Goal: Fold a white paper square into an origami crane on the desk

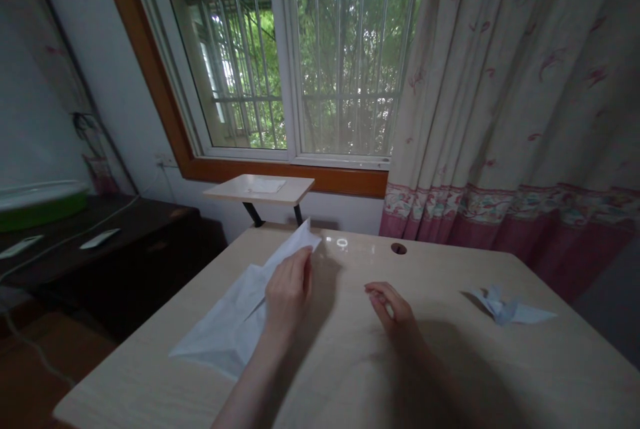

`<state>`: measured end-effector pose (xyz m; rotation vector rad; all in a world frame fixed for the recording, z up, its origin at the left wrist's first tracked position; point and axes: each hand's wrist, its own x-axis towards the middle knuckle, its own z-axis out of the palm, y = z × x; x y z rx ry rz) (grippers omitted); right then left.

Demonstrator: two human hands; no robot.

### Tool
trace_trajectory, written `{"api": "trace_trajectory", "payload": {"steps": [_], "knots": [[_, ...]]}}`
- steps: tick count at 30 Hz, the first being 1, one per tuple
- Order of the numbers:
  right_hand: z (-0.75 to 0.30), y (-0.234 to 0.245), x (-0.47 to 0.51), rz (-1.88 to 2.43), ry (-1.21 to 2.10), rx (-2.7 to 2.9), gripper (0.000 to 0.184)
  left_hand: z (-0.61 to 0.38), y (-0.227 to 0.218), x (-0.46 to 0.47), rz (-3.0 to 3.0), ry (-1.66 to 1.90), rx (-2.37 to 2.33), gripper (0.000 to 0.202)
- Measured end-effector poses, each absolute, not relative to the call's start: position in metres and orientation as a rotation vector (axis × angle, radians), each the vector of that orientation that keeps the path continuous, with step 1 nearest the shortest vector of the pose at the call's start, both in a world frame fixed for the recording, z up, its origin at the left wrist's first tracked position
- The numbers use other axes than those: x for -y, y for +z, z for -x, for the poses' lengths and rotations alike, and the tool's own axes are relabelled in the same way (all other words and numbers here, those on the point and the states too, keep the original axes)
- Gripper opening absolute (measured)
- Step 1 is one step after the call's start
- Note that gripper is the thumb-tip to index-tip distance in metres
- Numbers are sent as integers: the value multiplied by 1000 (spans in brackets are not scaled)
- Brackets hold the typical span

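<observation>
My left hand (289,292) is closed on a large sheet of white folded paper (225,322), gripping it near its upper right edge. The paper slants across the left part of the table, one pointed corner standing up beyond my fingers and another reaching toward the near left. A crease runs beside my wrist. My right hand (393,309) hovers over the middle of the table, apart from the paper. Its fingers curl in so that the tips come close to the thumb, and nothing shows between them. Farther right lies a small pale folded-paper figure (505,309) with pointed ends.
The light wooden table (450,269) has a round cable hole (399,249) near its back edge. A small raised shelf (295,190) holds a white paper (266,185). On the left, a dark cabinet (150,222) carries a green basin (45,205). Curtains (500,115) hang behind.
</observation>
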<state>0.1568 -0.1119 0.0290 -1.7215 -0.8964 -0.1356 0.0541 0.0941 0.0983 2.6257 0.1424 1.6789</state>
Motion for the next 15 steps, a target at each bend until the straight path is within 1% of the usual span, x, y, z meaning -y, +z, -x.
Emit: {"api": "trace_trajectory", "payload": {"steps": [5,11,15], "knots": [[-164,34,127,1679,-7,753,23,-59,100,-76,-2603,1678,139,25],[-175,29,144,1573,128,561,38,-64,98,-46,-2607,1600,467,23],[-180,25,154,1502,200,444,45,-62,93,-19,-2656,1518,712,23]]}}
